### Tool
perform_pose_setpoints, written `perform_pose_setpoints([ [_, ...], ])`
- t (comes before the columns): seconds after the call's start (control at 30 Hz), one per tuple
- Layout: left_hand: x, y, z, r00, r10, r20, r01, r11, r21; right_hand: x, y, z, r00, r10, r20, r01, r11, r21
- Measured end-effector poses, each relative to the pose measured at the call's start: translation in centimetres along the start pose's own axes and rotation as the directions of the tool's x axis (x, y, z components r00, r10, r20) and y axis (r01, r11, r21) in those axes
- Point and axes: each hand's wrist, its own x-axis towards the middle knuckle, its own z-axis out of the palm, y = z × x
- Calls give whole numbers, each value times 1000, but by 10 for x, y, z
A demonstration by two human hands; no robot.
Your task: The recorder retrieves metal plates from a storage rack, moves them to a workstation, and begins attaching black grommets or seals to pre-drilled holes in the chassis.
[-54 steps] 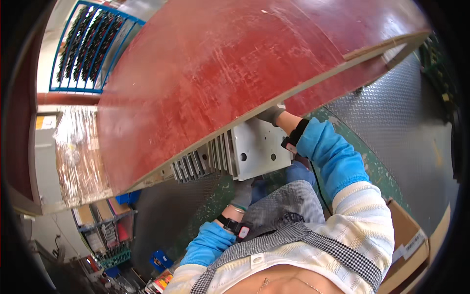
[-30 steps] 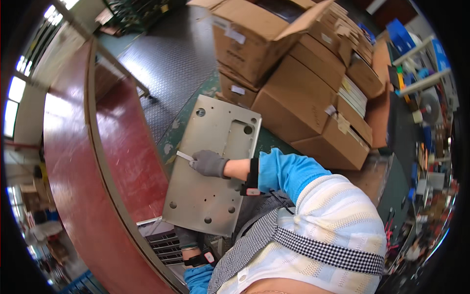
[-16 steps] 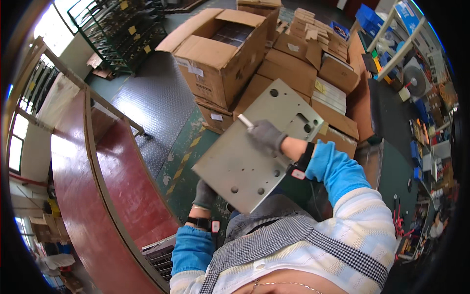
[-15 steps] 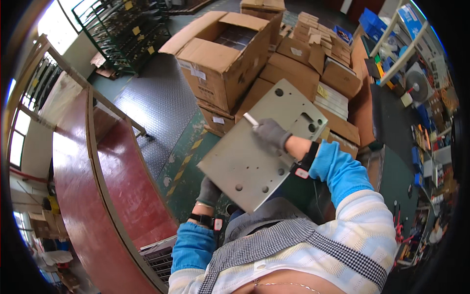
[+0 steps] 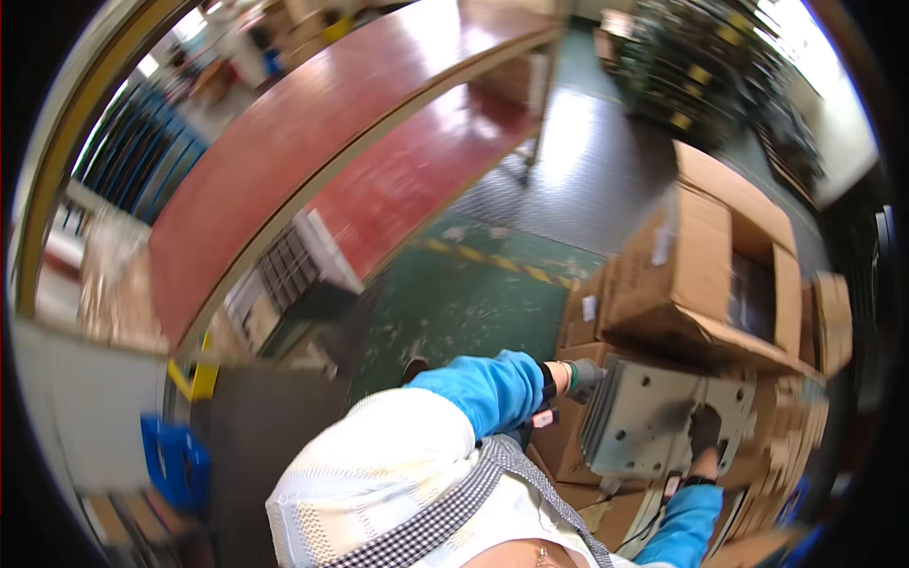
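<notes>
A grey metal plate (image 5: 653,417) with round holes and a cut-out lies on top of a stack of similar plates, over the cardboard boxes at right. My left hand (image 5: 587,379), in a grey glove, grips the plate at its left edge. My right hand (image 5: 704,434), in a dark glove, is over the right part of the plate beside the cut-out. Its fingers look closed, but motion blur and the angle hide what is in them. A dark shadow or reflection lies on the plate next to this hand.
A large open cardboard box (image 5: 653,275) stands just beyond the plates. A long red-topped bench (image 5: 312,151) with a lower red shelf runs across the upper left. Green floor (image 5: 454,303) with a yellow stripe lies between. A blue crate (image 5: 175,464) sits at lower left.
The view has swung left. The plate, held up tilted before me earlier, now rests on the stack at right. The white stick in my right hand no longer shows.
</notes>
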Motion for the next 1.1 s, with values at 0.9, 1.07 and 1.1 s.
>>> perform_pose_setpoints([
  [0.9, -272, -207, -422, 384, -230, -894, -710, 546, -445, -158, -344, 537, 222, -225, 949, 584, 810, 56],
  [1.07, -275, -233, -441, 71, 125, -990, -633, 772, 52, -182, -387, 711, 39, -126, 991, 485, 870, 92],
  [1.1, -279, -237, -440, 157, 122, -980, -476, 879, 33, -187, -390, 745, -1, -83, 997, 467, 881, 74],
])
